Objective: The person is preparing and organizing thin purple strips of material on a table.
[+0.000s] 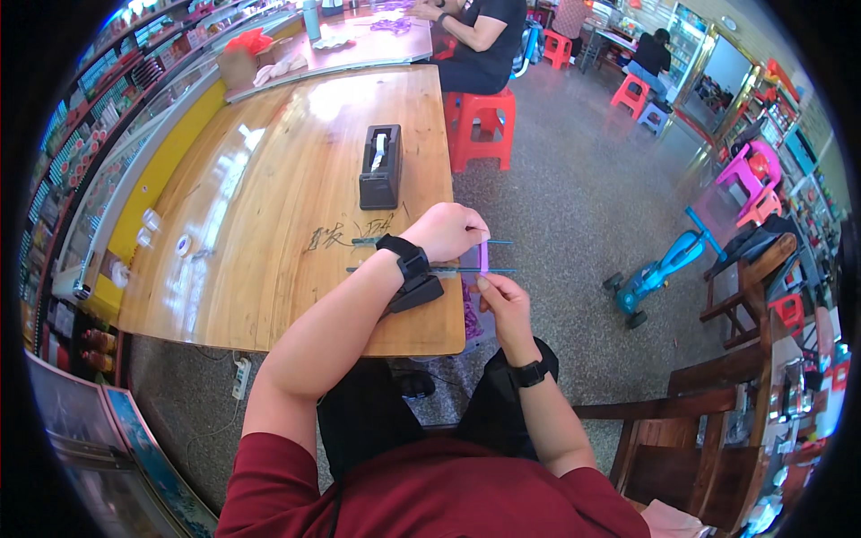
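A short purple strip (484,257) runs between my hands, across two thin dark rods (502,270) that stick out past the table's right edge. My left hand (446,235) is closed, its fingertips pinching the strip's upper end. Below it, my right hand (507,303) is closed with thumb and finger on the lower end. Whether the strip is looped round the rods or only lies over them I cannot tell. A black block-shaped object (417,296) sits on the table under my left wrist, partly hidden. Purple pieces (472,316) in clear plastic show beneath the table edge.
On the wooden table (269,188) stand a black tape dispenser (380,170) and a tape roll (185,245). Beyond are another table (359,49), a seated person (484,40) and a red stool (484,125). At right stand a blue ride-on toy (664,264) and wooden chairs (691,430).
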